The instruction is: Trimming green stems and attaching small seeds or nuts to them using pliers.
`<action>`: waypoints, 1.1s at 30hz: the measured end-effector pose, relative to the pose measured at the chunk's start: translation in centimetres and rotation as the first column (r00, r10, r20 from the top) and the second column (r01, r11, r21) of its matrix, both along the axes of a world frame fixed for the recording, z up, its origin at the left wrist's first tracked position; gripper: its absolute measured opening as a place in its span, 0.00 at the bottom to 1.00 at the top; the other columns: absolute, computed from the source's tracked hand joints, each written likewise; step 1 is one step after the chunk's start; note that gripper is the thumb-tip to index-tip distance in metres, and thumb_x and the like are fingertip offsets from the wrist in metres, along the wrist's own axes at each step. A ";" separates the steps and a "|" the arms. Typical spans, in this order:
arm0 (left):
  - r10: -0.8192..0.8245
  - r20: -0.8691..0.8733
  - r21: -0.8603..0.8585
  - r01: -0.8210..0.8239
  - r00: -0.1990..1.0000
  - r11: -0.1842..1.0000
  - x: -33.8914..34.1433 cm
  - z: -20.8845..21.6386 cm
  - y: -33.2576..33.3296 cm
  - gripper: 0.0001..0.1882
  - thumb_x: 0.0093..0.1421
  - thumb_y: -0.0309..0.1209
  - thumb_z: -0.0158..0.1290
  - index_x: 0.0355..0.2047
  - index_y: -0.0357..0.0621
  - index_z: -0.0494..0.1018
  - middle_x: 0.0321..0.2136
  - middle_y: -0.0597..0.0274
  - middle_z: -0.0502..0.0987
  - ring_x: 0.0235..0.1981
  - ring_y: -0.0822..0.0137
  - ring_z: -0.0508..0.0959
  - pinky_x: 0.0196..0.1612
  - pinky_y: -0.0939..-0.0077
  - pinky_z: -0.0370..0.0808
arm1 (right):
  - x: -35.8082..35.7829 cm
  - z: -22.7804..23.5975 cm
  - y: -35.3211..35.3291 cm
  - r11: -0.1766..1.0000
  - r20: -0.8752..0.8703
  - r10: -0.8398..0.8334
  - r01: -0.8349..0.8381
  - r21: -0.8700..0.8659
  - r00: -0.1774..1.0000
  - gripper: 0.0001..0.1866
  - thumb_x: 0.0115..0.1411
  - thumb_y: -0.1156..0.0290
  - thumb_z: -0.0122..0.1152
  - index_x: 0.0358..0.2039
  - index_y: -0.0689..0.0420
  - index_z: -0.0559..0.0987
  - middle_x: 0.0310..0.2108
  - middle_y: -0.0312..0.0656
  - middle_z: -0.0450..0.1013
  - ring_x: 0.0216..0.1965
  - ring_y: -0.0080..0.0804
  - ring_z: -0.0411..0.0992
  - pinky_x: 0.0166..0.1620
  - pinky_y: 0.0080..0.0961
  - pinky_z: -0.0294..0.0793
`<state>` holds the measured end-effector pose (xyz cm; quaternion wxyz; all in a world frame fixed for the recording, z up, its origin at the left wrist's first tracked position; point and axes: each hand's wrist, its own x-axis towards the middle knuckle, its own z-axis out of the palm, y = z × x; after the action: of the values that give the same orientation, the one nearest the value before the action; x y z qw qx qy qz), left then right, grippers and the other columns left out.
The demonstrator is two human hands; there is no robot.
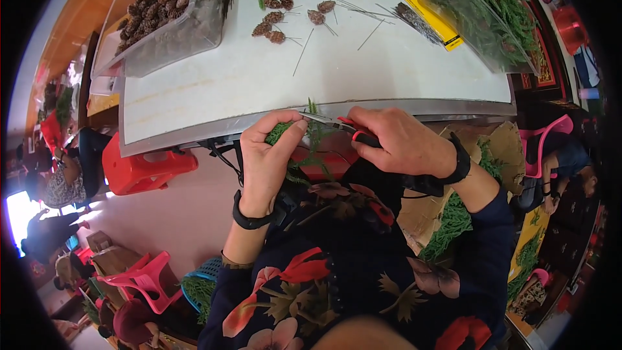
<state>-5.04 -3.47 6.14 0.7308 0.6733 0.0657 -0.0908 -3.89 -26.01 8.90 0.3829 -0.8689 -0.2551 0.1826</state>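
Note:
My left hand (271,149) is closed with thumb and forefinger pinched on a green artificial pine sprig (315,137), whose needles show behind the fingers and hang below. My right hand (408,146) grips long-nose pliers (340,126) with red and black handles. Their metal jaws reach left to my left fingertips; whether they bite on a wire there is too small to tell. Both hands are over the table's near edge. Beyond them on the white table (259,91) lie several small pine cones (275,17) with wire stems and some loose wires (369,35).
A clear bin of pine cones (162,3) stands at the far left. At the far right are a clear bin of green sprigs (483,19) and a yellow packet (427,13) with wires. A cardboard box (411,223) of greenery sits by my right arm; a red stool (142,168) stands left.

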 end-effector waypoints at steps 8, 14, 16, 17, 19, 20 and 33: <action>-0.070 -0.066 -0.118 0.062 0.995 0.991 0.2 -0.5 0.7 0.05 0.58 0.22 0.57 0.36 0.35 0.78 0.26 0.69 0.78 0.23 0.82 0.74 0.27 0.88 0.69 | 0.2 -0.1 -0.4 0.999 -0.008 0.029 -0.029 -0.021 1.000 0.14 0.54 0.72 0.59 0.40 0.64 0.70 0.29 0.55 0.71 0.32 0.58 0.70 0.34 0.40 0.68; -0.139 -0.202 -0.262 0.084 0.969 0.961 0.3 -1.1 1.3 0.05 0.58 0.23 0.57 0.35 0.37 0.79 0.26 0.70 0.78 0.25 0.83 0.70 0.31 0.88 0.69 | 0.3 -0.3 -0.7 0.997 0.009 0.074 -0.074 -0.008 0.997 0.14 0.53 0.74 0.60 0.40 0.64 0.70 0.30 0.55 0.71 0.33 0.58 0.69 0.35 0.40 0.68; -0.130 -0.185 -0.234 0.084 0.974 0.969 0.3 -0.8 1.2 0.06 0.58 0.23 0.57 0.36 0.37 0.79 0.26 0.70 0.78 0.25 0.83 0.70 0.31 0.88 0.68 | 0.1 -0.1 -0.6 0.998 0.041 0.050 -0.048 -0.044 0.998 0.15 0.52 0.76 0.60 0.40 0.64 0.70 0.30 0.55 0.71 0.33 0.58 0.70 0.35 0.41 0.68; -0.121 -0.167 -0.206 0.086 0.979 0.975 0.3 -0.6 1.1 0.06 0.58 0.23 0.57 0.36 0.37 0.79 0.26 0.70 0.78 0.24 0.83 0.70 0.30 0.88 0.67 | 0.1 -0.1 -0.6 0.998 0.058 0.039 -0.035 -0.061 0.998 0.15 0.52 0.76 0.60 0.40 0.64 0.70 0.30 0.55 0.71 0.33 0.58 0.70 0.35 0.41 0.68; -0.117 -0.148 -0.180 0.090 0.982 0.980 0.4 -0.3 0.8 0.06 0.58 0.23 0.57 0.36 0.37 0.78 0.26 0.70 0.78 0.24 0.84 0.69 0.29 0.89 0.66 | 0.0 -0.2 -0.5 0.997 0.052 0.021 -0.017 -0.074 0.998 0.15 0.51 0.77 0.61 0.40 0.63 0.70 0.30 0.55 0.71 0.33 0.57 0.70 0.34 0.41 0.69; -0.121 -0.165 -0.197 0.088 0.979 0.977 0.5 -0.1 0.7 0.07 0.58 0.22 0.55 0.37 0.37 0.78 0.24 0.71 0.75 0.23 0.84 0.67 0.27 0.88 0.63 | 0.0 -0.2 -0.5 0.996 0.047 0.004 0.000 -0.087 0.999 0.15 0.51 0.77 0.62 0.40 0.63 0.70 0.31 0.54 0.71 0.33 0.57 0.70 0.34 0.41 0.69; -0.195 -0.299 -0.401 0.062 0.934 0.914 1.5 -1.8 0.1 0.09 0.58 0.21 0.53 0.39 0.35 0.77 0.18 0.75 0.67 0.18 0.82 0.59 0.23 0.87 0.58 | 0.0 -0.6 1.5 0.525 0.782 0.453 0.581 -0.622 0.428 0.10 0.55 0.71 0.57 0.38 0.55 0.71 0.27 0.37 0.60 0.23 0.27 0.63 0.20 0.25 0.66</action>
<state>-3.54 -3.35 4.33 0.8194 0.4942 0.1238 -0.2626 -3.93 -24.50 8.30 -0.2841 -0.8959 -0.2518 -0.2308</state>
